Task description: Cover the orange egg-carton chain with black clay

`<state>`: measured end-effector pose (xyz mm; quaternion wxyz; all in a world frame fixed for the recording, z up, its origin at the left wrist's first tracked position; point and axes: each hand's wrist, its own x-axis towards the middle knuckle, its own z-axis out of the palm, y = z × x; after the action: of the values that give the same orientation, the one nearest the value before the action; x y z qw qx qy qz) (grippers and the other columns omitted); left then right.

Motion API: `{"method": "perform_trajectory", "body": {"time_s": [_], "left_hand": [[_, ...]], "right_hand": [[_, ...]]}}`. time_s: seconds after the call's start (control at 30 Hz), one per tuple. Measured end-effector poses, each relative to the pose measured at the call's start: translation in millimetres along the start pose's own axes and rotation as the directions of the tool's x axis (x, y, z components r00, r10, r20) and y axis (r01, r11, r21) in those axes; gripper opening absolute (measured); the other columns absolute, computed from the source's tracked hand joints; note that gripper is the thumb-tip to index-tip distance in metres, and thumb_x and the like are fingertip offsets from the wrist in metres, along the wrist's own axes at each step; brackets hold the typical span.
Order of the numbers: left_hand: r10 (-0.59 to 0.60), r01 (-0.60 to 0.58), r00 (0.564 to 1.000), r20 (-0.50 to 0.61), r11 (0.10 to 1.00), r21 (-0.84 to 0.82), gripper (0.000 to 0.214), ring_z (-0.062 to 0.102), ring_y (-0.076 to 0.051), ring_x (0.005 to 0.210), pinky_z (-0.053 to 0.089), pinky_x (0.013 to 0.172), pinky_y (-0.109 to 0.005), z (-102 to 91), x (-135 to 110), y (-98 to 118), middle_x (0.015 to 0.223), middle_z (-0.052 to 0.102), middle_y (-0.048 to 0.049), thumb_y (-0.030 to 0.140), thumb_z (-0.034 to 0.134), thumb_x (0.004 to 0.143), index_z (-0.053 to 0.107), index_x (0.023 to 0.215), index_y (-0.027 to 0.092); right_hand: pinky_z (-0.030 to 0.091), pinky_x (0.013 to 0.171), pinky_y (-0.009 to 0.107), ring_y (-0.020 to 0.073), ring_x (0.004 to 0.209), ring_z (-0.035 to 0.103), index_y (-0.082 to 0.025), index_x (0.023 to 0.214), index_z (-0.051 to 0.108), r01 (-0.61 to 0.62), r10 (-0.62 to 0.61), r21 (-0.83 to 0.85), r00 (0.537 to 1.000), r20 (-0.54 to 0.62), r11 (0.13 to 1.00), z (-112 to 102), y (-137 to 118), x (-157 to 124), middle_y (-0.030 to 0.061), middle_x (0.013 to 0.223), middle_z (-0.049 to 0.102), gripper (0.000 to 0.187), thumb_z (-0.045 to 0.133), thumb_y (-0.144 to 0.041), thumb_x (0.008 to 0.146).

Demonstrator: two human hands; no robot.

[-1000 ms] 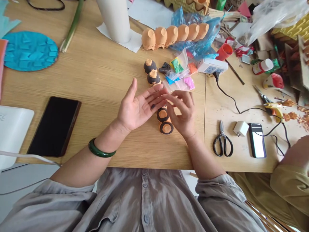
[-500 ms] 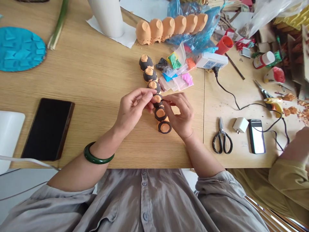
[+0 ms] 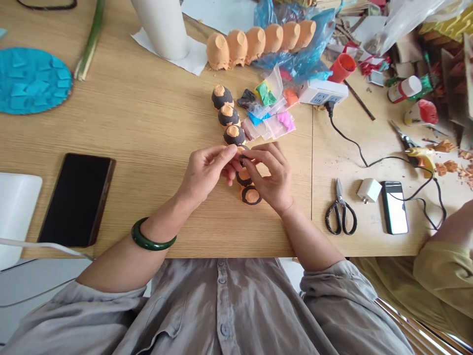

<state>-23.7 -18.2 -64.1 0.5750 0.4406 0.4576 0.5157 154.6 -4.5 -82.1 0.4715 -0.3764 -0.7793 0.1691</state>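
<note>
A row of orange egg-carton cups wrapped in black clay (image 3: pixel 227 116) runs down the middle of the wooden table (image 3: pixel 148 128). My left hand (image 3: pixel 207 170) and my right hand (image 3: pixel 269 173) meet over the middle of that row, fingertips pinched together on a small dark bit of clay at one cup. Two ringed cups (image 3: pixel 251 194) show just below my right fingers. What exactly sits between the fingertips is mostly hidden. A green bangle (image 3: pixel 151 237) circles my left wrist.
Bags of coloured clay (image 3: pixel 269 111) lie beside the row, a plain orange carton strip (image 3: pixel 258 42) and white cylinder (image 3: pixel 162 27) behind. A black phone (image 3: pixel 77 197) lies left, scissors (image 3: pixel 340 212), charger, second phone (image 3: pixel 394 207), power strip (image 3: pixel 325 92) and glue gun right. Another person's sleeve (image 3: pixel 443 266) is at right.
My left hand, open palm-up a second ago, has turned over and closed its fingertips against my right hand's on the clay-covered row. The view has shifted slightly.
</note>
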Motion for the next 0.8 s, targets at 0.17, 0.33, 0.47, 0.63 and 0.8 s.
{"method": "perform_trajectory", "body": {"time_s": [0.17, 0.33, 0.47, 0.63, 0.8], "left_hand": [[0.040, -0.040, 0.999, 0.004, 0.996, 0.085, 0.030, 0.058, -0.010, 0.048, 0.048, 0.047, -0.022, 0.1, -1.0, 1.6, 0.067, 0.073, -0.0012, 0.043, 0.086, 0.092, 0.078, 0.077, 0.019], [0.048, -0.047, 0.999, -0.004, 0.992, 0.116, 0.040, 0.059, -0.011, 0.049, 0.048, 0.049, -0.024, -0.3, -1.3, 2.6, 0.067, 0.073, -0.0031, 0.050, 0.082, 0.095, 0.076, 0.072, 0.019], [0.020, -0.020, 1.000, 0.002, 0.993, 0.113, 0.045, 0.058, -0.011, 0.048, 0.046, 0.045, -0.023, 0.0, -1.4, 2.5, 0.066, 0.072, -0.0033, 0.059, 0.083, 0.092, 0.076, 0.073, 0.019], [0.083, -0.081, 0.997, -0.001, 0.983, 0.163, 0.039, 0.055, -0.008, 0.045, 0.044, 0.045, -0.021, 0.5, -0.9, 2.2, 0.065, 0.072, -0.0011, 0.052, 0.082, 0.095, 0.075, 0.075, 0.019], [0.073, -0.079, 0.996, 0.043, 0.985, 0.156, 0.042, 0.056, -0.008, 0.046, 0.044, 0.044, -0.020, 0.1, -1.4, 2.7, 0.063, 0.070, -0.0006, 0.054, 0.081, 0.095, 0.073, 0.073, 0.019]], "right_hand": [[0.066, 0.077, 0.036, 0.0202, 0.096, 0.073, -0.024, 0.115, 0.077, -0.025, 0.024, 0.044, 1.000, 0.015, 0.999, -1.5, -1.4, 1.2, 0.0066, 0.103, 0.076, 0.013, 0.066, -0.028, 0.110], [0.064, 0.076, 0.034, 0.0183, 0.091, 0.072, -0.023, 0.110, 0.077, -0.014, 0.016, 0.090, 0.999, -0.027, 0.996, -1.1, -3.4, 2.1, 0.0046, 0.097, 0.076, 0.009, 0.068, -0.026, 0.109], [0.064, 0.078, 0.036, 0.0182, 0.089, 0.071, -0.022, 0.106, 0.077, -0.009, 0.011, 0.069, 1.000, -0.028, 0.998, -1.7, -2.6, 2.6, 0.0048, 0.096, 0.076, 0.010, 0.069, -0.027, 0.109], [0.064, 0.074, 0.034, 0.0192, 0.092, 0.072, -0.022, 0.114, 0.077, 0.024, -0.023, 0.067, 1.000, -0.004, 0.997, -1.9, -1.3, 2.5, 0.0065, 0.101, 0.077, 0.011, 0.069, -0.028, 0.108], [0.065, 0.080, 0.040, 0.0200, 0.088, 0.072, -0.024, 0.108, 0.078, 0.039, -0.039, -0.024, 0.999, 0.013, 0.999, -2.5, 1.5, 2.2, 0.0050, 0.095, 0.076, 0.012, 0.068, -0.031, 0.109]]}}
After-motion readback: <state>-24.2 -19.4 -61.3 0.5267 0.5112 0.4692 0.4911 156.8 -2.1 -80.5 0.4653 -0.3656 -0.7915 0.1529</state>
